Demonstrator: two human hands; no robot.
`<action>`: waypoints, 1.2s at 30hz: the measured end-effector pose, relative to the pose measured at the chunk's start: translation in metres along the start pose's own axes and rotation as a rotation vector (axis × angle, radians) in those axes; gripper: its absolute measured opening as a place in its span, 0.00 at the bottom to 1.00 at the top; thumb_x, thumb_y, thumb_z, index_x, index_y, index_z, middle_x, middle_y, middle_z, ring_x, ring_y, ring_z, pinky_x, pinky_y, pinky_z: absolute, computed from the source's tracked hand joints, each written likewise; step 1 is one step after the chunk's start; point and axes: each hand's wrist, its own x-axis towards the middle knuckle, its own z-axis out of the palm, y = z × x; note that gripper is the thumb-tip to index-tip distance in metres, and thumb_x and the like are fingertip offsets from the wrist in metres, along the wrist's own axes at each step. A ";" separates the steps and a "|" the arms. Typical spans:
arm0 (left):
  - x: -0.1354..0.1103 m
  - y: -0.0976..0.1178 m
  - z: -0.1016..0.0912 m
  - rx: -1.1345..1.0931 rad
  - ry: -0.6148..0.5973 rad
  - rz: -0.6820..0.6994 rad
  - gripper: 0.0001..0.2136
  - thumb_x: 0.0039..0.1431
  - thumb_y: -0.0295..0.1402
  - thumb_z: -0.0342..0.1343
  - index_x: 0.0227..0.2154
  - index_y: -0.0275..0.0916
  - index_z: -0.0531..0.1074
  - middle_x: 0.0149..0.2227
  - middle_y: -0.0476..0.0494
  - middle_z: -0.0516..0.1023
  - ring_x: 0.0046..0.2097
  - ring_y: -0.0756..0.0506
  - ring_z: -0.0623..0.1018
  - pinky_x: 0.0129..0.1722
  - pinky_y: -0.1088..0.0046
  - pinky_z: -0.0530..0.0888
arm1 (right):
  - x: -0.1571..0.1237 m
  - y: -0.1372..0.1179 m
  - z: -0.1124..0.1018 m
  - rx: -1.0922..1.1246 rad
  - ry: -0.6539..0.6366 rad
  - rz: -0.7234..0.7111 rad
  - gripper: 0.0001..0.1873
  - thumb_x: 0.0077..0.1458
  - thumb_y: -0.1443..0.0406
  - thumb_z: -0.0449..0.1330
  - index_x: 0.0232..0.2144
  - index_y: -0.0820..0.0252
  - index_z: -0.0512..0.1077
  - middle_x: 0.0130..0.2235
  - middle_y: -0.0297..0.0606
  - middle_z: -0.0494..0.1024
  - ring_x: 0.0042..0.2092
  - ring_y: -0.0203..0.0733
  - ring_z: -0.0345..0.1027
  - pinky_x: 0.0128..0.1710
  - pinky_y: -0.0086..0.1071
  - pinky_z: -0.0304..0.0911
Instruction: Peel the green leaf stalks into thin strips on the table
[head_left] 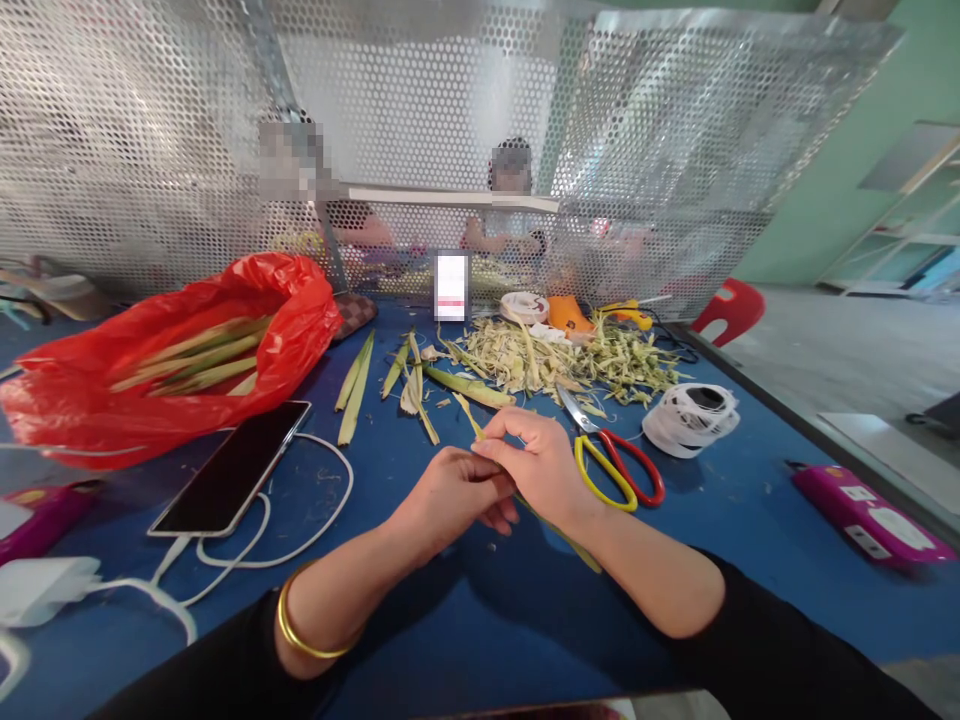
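Observation:
My left hand (463,490) and my right hand (534,458) meet over the middle of the blue table, fingers closed on a narrow green leaf strip (469,415). One end sticks up past my fingertips; the other runs down under my right wrist. My fingers hide its middle. Just right of my right hand lie scissors (611,460) with one yellow and one red handle, blades pointing away. Beyond my hands lie a longer leaf piece (471,386) and several loose leaves (355,388). Behind them spreads a heap of leaf scraps (517,358).
A red plastic bag (300,330) of long leaves stands at left, near a phone (232,470) on a white cable (349,500). At right are a white ribbon roll (690,420) and a purple power bank (870,512). A perforated metal screen (420,110) closes the back; people sit behind it.

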 end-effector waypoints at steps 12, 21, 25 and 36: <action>0.001 0.011 -0.014 -0.445 0.153 -0.023 0.16 0.55 0.41 0.55 0.32 0.31 0.76 0.29 0.38 0.79 0.28 0.48 0.77 0.33 0.74 0.74 | 0.018 0.002 -0.037 -0.312 0.025 -0.103 0.12 0.57 0.60 0.54 0.27 0.57 0.73 0.30 0.37 0.76 0.33 0.40 0.67 0.35 0.32 0.58; 0.005 0.003 -0.016 -0.437 0.273 0.011 0.10 0.45 0.35 0.64 0.29 0.32 0.77 0.23 0.47 0.75 0.23 0.54 0.72 0.26 0.79 0.70 | 0.010 0.007 -0.025 -0.488 -0.286 -0.088 0.17 0.56 0.62 0.56 0.16 0.58 0.63 0.21 0.31 0.65 0.25 0.34 0.58 0.26 0.29 0.50; 0.009 -0.001 -0.014 -0.442 0.327 0.042 0.09 0.41 0.34 0.66 0.24 0.31 0.77 0.24 0.46 0.76 0.22 0.55 0.71 0.25 0.79 0.69 | 0.008 0.001 -0.024 -0.469 -0.308 -0.146 0.16 0.56 0.64 0.56 0.17 0.58 0.65 0.21 0.32 0.67 0.26 0.35 0.60 0.29 0.29 0.52; 0.004 0.007 -0.019 -0.363 0.159 -0.080 0.09 0.50 0.31 0.59 0.33 0.32 0.76 0.27 0.42 0.78 0.25 0.52 0.75 0.27 0.78 0.72 | 0.017 0.015 -0.029 -0.152 -0.164 0.198 0.19 0.56 0.55 0.53 0.22 0.59 0.73 0.23 0.33 0.74 0.27 0.38 0.66 0.30 0.31 0.57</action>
